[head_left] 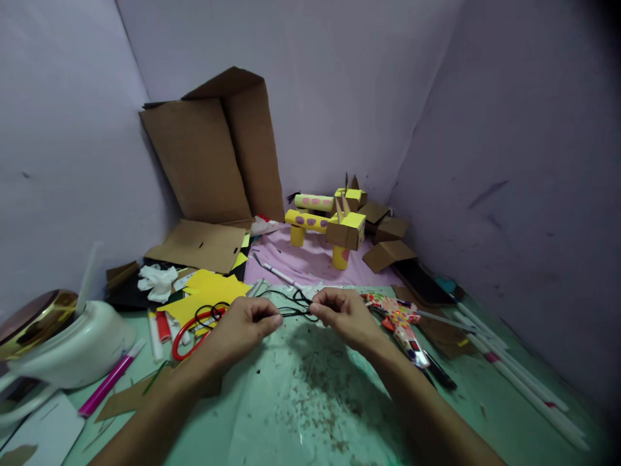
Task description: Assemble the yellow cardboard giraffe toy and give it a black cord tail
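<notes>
A thin black cord (295, 313) stretches in loose loops between my two hands above the green table. My left hand (252, 323) pinches it with thumb and forefinger on the left. On the right, my right hand (342, 316) closes its thumb and forefinger on the gathered loops. More black cord curls behind my left hand, over a red ring-shaped cable (180, 342). Just right of my right hand lies a colourful glue gun (400, 320). Beyond the hands, a yellow cardboard animal figure (347, 230) with purple spots stands on a pink cloth (272, 255), a second similar figure behind it.
Cardboard sheets (198, 162) lean on the back wall. Yellow paper (208, 294), a crumpled tissue (158, 282), a magenta marker (111, 378) and a white pot (97, 346) are at left. Long white sticks (524, 378) lie at right. Brown crumbs dot the green table (262, 414).
</notes>
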